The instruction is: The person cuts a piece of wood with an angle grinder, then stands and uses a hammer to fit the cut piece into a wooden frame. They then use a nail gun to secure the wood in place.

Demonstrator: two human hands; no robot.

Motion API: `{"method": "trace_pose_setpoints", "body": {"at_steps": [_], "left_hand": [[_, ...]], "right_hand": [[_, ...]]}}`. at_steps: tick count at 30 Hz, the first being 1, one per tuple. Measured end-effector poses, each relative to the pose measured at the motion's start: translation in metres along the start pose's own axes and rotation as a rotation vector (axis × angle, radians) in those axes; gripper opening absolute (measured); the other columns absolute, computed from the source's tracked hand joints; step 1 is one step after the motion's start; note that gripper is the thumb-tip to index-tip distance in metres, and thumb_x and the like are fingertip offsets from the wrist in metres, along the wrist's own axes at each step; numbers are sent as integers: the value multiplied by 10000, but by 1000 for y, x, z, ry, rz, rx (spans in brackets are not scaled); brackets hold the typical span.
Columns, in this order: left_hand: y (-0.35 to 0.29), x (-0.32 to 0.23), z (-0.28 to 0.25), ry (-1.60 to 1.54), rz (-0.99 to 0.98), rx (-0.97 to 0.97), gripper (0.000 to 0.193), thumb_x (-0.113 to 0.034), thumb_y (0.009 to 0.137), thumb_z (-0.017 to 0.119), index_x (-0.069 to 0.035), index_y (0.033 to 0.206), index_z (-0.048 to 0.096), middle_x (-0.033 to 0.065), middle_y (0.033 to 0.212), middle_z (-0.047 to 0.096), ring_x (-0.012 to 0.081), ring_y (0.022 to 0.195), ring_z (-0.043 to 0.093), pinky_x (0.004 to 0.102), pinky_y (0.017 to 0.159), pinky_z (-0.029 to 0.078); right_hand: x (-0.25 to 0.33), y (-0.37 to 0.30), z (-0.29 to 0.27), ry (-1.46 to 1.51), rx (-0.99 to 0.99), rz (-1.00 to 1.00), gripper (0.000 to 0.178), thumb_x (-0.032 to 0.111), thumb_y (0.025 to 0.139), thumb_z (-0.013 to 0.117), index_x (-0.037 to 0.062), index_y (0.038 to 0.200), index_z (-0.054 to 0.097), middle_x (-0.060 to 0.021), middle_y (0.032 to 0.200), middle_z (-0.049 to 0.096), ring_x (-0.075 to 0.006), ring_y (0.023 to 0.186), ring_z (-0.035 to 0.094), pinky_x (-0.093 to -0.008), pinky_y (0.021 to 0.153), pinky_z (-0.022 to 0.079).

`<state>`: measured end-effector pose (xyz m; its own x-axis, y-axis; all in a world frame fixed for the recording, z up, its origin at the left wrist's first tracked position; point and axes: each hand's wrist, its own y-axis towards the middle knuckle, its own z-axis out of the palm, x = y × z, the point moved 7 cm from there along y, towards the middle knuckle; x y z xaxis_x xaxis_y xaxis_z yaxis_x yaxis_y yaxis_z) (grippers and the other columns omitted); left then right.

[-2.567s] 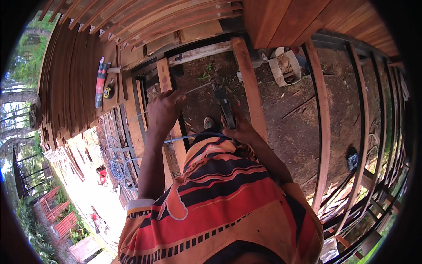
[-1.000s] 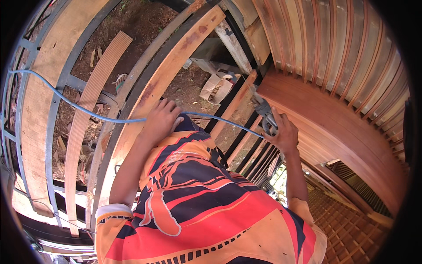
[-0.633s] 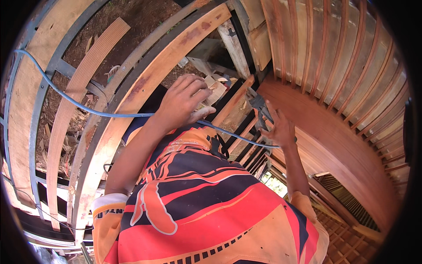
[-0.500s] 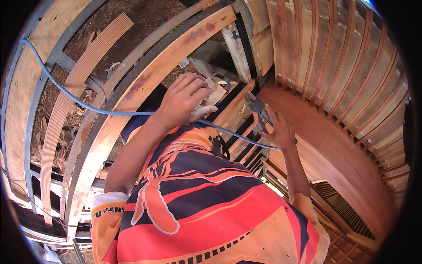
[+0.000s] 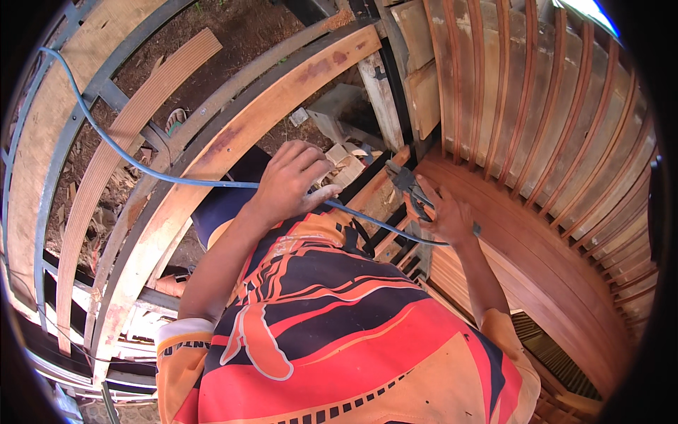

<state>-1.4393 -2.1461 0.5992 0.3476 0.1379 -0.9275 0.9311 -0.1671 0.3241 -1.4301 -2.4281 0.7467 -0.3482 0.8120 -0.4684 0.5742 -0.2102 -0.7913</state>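
My right hand (image 5: 452, 215) is closed around a dark grey hand tool (image 5: 401, 177), whose exact kind I cannot make out. The tool's narrow end points up and away, beside a reddish wood panel. A thin blue hose (image 5: 374, 222) runs from the far left, passes under my left hand and ends at my right hand. My left hand (image 5: 289, 177) hangs over the hose with its fingers loosely bent and its thumb apart. Nothing shows in its grasp.
A long curved wooden beam (image 5: 233, 138) lies to my left, with a ribbed plank (image 5: 134, 116) and grey metal framing beyond. Slatted reddish boards (image 5: 537, 106) rise at the right above a smooth wood panel (image 5: 537, 261). Wood scraps (image 5: 346, 166) lie beyond my left hand.
The view has shifted slightly, so the framing sits a little differently. My right hand keeps the tool, tilted slightly differently. My left hand stays over the hose.
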Motion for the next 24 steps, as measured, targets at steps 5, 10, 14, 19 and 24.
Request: {"method": "trace_pose_setpoints", "body": {"at_steps": [5,10,14,19,24], "left_hand": [[0,5,-10,32,-3,-42,384,-295,721,830,-61,975,661,95,999,621,302,1016,596,425,874,484],[-2,20,-30,164,-44,-144,428,-345,752,817,-62,1025,648,105,1057,608,317,1098,566,448,914,461],[-1,46,-57,369,-160,-303,483,-403,779,798,-59,1077,637,121,1114,596,337,1132,547,456,942,445],[-15,100,-37,561,-449,-148,656,-581,813,707,-56,1193,609,136,1180,586,333,1132,552,444,955,436],[-9,95,-37,662,-402,-210,706,-636,813,680,-68,1227,614,102,1136,616,290,1101,589,424,945,452]], "right_hand": [[1,8,-4,-13,-8,-64,1092,348,653,878,415,1554,266,-118,1250,583,-358,1014,673,-468,784,552],[-31,7,21,499,-205,-130,1056,97,718,825,217,1588,237,-73,1212,599,-225,978,663,-376,788,561],[-60,-3,30,1077,-256,197,984,-80,742,732,66,1579,234,-27,1195,571,-113,952,599,-289,774,550],[-66,-3,36,651,-363,-7,1017,92,662,842,88,1547,342,-116,1148,637,-190,950,651,-319,788,551],[-8,-11,-7,451,-370,-252,1058,143,596,877,101,1531,384,-153,1084,676,-267,975,683,-366,858,545]]}}
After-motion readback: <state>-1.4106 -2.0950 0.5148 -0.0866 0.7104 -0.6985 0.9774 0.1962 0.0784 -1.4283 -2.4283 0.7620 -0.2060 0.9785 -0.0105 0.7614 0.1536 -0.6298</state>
